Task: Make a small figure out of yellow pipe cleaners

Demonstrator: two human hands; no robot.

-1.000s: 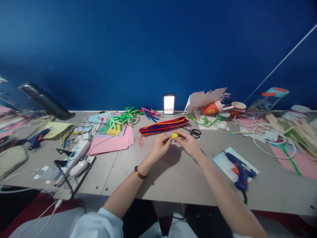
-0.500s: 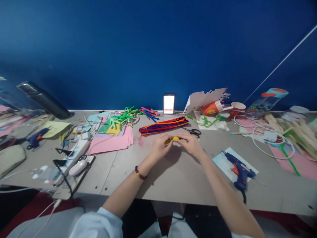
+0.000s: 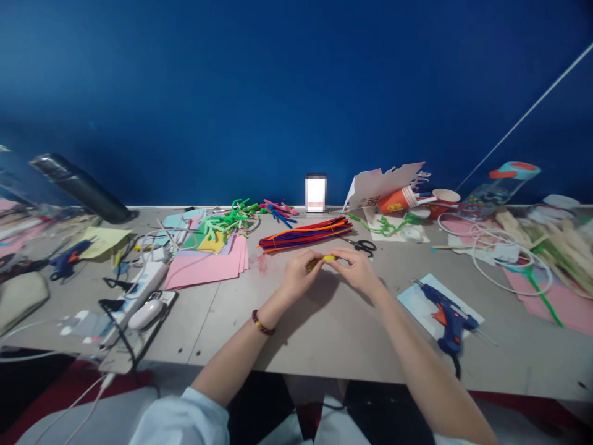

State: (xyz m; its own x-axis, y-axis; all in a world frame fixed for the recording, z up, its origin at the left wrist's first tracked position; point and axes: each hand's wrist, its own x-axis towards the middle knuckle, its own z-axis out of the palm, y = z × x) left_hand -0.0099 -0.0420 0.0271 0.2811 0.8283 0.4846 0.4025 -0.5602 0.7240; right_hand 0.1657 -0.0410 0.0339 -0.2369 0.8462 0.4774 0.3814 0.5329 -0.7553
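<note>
Left hand (image 3: 299,277): middle of the frame; fingers (image 3: 311,258) pinched shut on the left end of the yellow piece (image 3: 325,258).
Right hand (image 3: 357,270): just right of the left hand; fingers closed on the other end of the same piece.
Yellow piece: small, fuzzy and bright, held between both hands just above the worktop (image 3: 301,337), at centre frame.
Bracelet (image 3: 262,323): dark red beads around the left wrist.
Worktop: grey-brown, matt and flat, with seams between its panels.
Pipe cleaners (image 3: 306,234): a long straight bundle in red, orange and purple, lying just above the hands.
Green twists (image 3: 230,221): bent fuzzy stems, upper left of the hands.
Pink paper (image 3: 208,269): a fanned stack of smooth sheets, left of centre.
Scissors (image 3: 364,246): black handles, just above the right hand.
Glue gun (image 3: 447,309): blue plastic with an orange trigger, lying on a pale sheet at lower right.
Cup (image 3: 397,201): orange paper, tipped on its side; its print is too small to read.
Phone (image 3: 315,193): upright against the blue wall; its screen is blurred, so no writing can be read.
</note>
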